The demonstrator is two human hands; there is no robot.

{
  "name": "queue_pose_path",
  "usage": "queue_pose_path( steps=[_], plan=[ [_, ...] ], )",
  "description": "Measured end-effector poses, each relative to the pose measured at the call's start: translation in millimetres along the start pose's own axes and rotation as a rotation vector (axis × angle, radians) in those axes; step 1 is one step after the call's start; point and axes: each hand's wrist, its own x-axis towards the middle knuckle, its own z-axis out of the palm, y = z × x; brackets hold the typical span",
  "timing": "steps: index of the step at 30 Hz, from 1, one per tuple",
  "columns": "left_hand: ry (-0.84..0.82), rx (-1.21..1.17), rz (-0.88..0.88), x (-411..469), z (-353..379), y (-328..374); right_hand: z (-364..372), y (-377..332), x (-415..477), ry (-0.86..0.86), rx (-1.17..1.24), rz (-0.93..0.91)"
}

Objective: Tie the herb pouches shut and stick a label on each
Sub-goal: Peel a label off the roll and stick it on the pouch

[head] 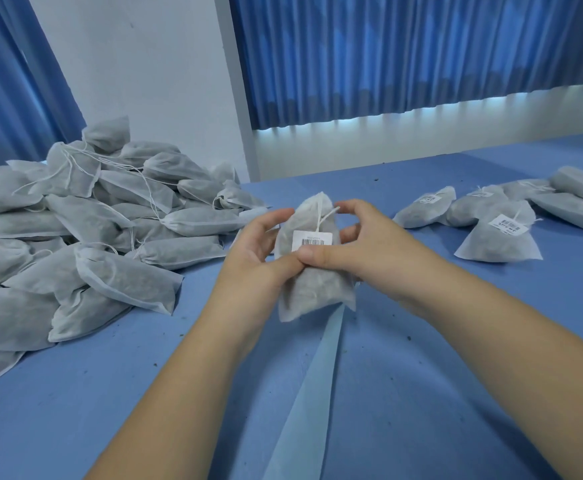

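I hold one white mesh herb pouch (314, 285) upright above the blue table, its neck tied with white string. A white barcode label (312, 240) sits on its front. My left hand (258, 251) cups the pouch's left side, thumb across the front just below the label. My right hand (355, 244) grips the right side, its thumb pressing at the label's lower edge and its fingers curled round near the tied top.
A big heap of unlabelled pouches (85, 230) fills the left of the blue table (421, 375). Several labelled pouches (497, 230) lie at the right. A pale strip (310, 393) runs down the table under my hands. Blue curtains hang behind.
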Motion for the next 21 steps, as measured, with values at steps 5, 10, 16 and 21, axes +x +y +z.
queue_pose_path(
  steps=[5, 10, 16, 21],
  plan=[
    [0.058, -0.047, -0.04, 3.2, 6.3, -8.6, -5.9, 5.3, 3.4, -0.069, 0.072, -0.005],
    [0.103, -0.042, -0.153, 2.8, 13.2, -13.5, -5.8, 3.8, 4.8, 0.009, 0.103, -0.058],
    [0.21, 0.126, -0.095, 2.6, 18.6, -13.9, 3.2, 12.4, 2.8, -0.09, 0.33, -0.017],
    [0.216, 0.146, -0.019, -0.7, 17.5, -10.0, 4.0, 15.0, 3.9, -0.129, 0.453, 0.029]
  ],
)
